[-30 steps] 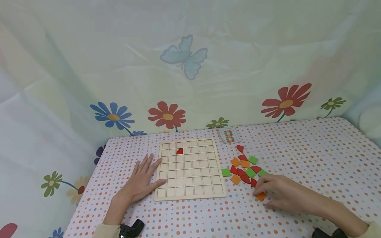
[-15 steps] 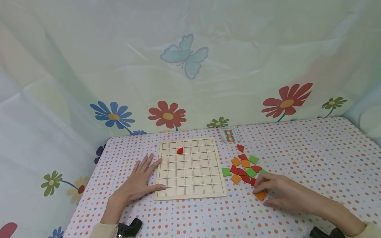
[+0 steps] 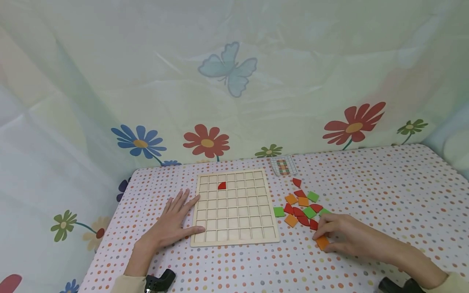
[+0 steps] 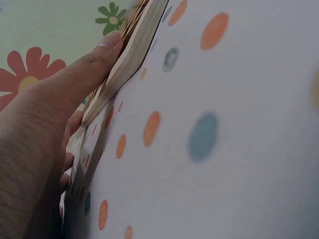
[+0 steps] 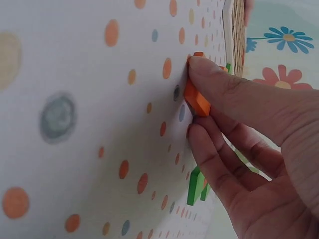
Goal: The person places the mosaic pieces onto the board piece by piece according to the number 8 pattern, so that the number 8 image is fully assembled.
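My right hand [image 3: 342,234] pinches an orange square tile [image 3: 322,243] between thumb and fingers, low over the table at the near end of a scatter of tiles. In the right wrist view the thumb lies along one edge of that orange tile [image 5: 198,97], and the other fingers curl behind and below it. My left hand [image 3: 172,221] lies with fingers spread at the left side of a wooden grid board [image 3: 234,244], thumb on its frame. One red quarter-round tile [image 3: 222,186] sits in a cell of the board's second row.
Several loose tiles lie right of the board, among them a green square [image 3: 279,212], an orange square [image 3: 291,221] and a red leaf-shaped tile [image 3: 303,221]. A pattern card [image 3: 283,166] lies behind them. A printed curtain [image 3: 293,81] hangs behind the dotted tablecloth [image 3: 384,191].
My right thumb has closed in against the orange tile, which has turned slightly. My left hand has stayed at the board's edge.
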### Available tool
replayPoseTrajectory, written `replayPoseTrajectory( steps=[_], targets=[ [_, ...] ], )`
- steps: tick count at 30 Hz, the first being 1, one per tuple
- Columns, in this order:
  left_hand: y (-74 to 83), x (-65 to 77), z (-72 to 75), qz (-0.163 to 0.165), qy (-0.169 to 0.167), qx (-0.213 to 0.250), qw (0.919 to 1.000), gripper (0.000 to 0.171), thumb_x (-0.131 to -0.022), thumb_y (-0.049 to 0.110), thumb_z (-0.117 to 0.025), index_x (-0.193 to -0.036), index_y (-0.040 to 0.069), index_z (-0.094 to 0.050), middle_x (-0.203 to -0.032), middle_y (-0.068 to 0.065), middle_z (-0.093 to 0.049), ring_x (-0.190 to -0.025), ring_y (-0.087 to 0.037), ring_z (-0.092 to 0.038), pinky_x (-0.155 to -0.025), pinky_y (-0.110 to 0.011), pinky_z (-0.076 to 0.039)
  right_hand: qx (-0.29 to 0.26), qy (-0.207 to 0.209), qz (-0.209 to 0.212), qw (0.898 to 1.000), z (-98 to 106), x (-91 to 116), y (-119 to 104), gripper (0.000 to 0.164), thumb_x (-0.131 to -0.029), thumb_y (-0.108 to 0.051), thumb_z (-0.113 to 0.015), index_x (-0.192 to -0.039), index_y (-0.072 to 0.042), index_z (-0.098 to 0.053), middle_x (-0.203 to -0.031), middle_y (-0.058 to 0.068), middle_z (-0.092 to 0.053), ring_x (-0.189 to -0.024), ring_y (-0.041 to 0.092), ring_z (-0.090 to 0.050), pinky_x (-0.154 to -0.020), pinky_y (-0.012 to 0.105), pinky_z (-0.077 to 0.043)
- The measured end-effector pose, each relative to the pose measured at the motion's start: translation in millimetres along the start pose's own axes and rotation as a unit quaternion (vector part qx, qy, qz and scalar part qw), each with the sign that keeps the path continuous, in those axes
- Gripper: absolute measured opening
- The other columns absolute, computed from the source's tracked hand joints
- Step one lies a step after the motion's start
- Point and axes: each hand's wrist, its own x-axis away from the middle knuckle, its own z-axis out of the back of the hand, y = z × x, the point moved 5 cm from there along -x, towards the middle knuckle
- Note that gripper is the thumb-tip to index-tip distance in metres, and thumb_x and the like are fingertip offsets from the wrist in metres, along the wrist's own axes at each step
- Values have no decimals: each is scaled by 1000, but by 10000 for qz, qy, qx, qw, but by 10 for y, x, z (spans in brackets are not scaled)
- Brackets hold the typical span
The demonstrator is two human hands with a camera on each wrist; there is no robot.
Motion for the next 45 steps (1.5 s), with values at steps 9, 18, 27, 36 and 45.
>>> replayPoseTrajectory(
  steps=[9, 18, 27, 36, 45],
  targets=[
    [29, -10, -2, 19, -26, -52, 10000, 100, -89, 72, -65, -167, 22, -29, -175, -14, -11, -162, -36, -5, -130, -60, -3, -493, -105, -353, 9981, 148, -31, -314, 27, -78, -11, -92, -95, -24, -75, -95, -17, -64, -78, -2, -56, -65, 21, -57],
    [48, 12, 34, 0, 16, -89, 10000, 100, -89, 71, -66, -167, 21, -30, -175, -16, -12, -161, -38, -6, -129, -61, -4, -589, -21, -289, 9978, 168, -40, -310, 28, -78, -7, -91, -93, -22, -73, -94, -17, -68, -75, -2, -56, -62, 22, -56],
    [69, 16, 46, -2, -43, -74, 10000, 98, -90, 70, -65, -167, 20, -30, -174, -17, -13, -161, -39, -6, -129, -62, -5, -471, 241, -137, 9985, 315, -286, -455, 22, -83, -13, -89, -96, -25, -75, -95, -16, -68, -80, 1, -59, -68, 23, -58],
    [62, 1, 48, -95, 31, -86, 9999, 99, -89, 70, -66, -167, 20, -30, -175, -17, -12, -161, -38, -5, -129, -61, -3, -280, 862, 344, 9953, 465, -894, -699, 22, -84, 0, -86, -98, -15, -78, -96, -9, -71, -88, 11, -69, -77, 28, -63],
    [29, -4, 14, -86, 23, -65, 9999, 99, -90, 70, -65, -167, 20, -29, -175, -16, -11, -161, -36, -4, -129, -60, -3, -600, 1198, 504, 9897, 398, -1686, -755, 15, -90, 3, -80, -103, -5, -78, -99, -1, -72, -93, 17, -69, -85, 33, -63]
  ],
)
